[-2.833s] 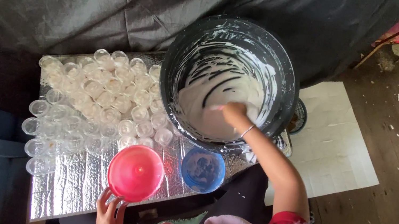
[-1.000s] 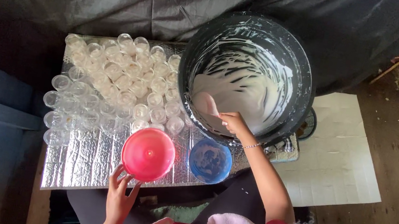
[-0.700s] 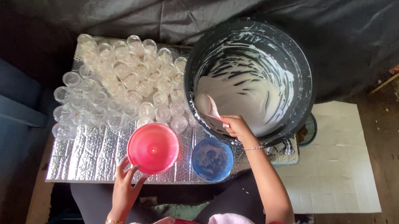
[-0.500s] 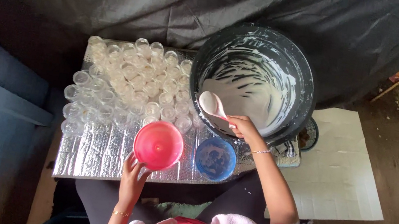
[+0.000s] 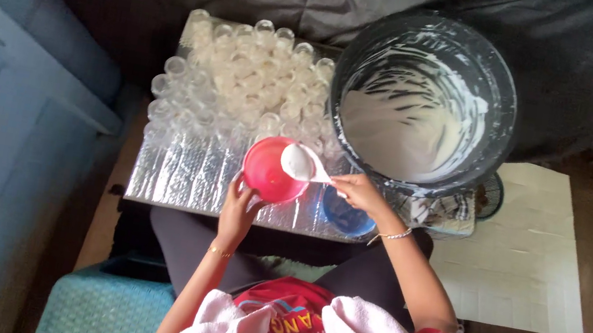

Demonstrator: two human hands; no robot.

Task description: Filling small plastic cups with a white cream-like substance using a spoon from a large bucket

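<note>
My left hand (image 5: pixel 239 211) grips the near rim of a pink bowl (image 5: pixel 268 175) on the silver foil sheet (image 5: pixel 186 176). My right hand (image 5: pixel 359 193) holds a white ladle (image 5: pixel 302 163) by its handle. The ladle's scoop is heaped with white paste and hangs over the pink bowl. A big black bucket (image 5: pixel 426 100), smeared inside with the same white mix, stands to the right. A blue bowl (image 5: pixel 346 215) sits just under my right hand.
Several small clear cups (image 5: pixel 247 78) crowd the far part of the foil. A white paper sheet (image 5: pixel 531 254) lies on the dirt floor at right. Dark cloth hangs behind. A blue surface lies at left, and my lap is right below the foil's edge.
My right hand lifted the ladle out of the bucket and carried it left to above the pink bowl. My left hand stayed on the bowl's rim.
</note>
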